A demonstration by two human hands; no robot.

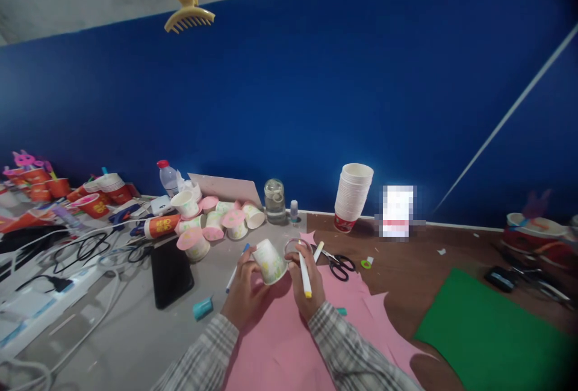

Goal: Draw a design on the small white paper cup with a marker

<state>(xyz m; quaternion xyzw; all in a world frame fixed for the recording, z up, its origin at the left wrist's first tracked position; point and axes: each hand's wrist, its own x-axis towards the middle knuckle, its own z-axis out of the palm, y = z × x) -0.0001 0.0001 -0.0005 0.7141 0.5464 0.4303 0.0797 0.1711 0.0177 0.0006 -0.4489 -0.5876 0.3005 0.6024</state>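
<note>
Both forearms angled inward; left hand [246, 287] fingers curled in a grip, right hand [307, 282] fingers pinched.

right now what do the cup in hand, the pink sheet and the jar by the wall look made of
Cup: paper by the look, matt white with a faint print, thin rolled rim.
Pink sheet: probably craft foam or card, matt, flat, with cut jagged edges.
Jar: likely glass, clear and glossy; plastic is possible.

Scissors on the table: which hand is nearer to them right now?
Right. The right hand, holding a marker, sits just left of the scissors. The left hand is farther left, gripping the cup.
</note>
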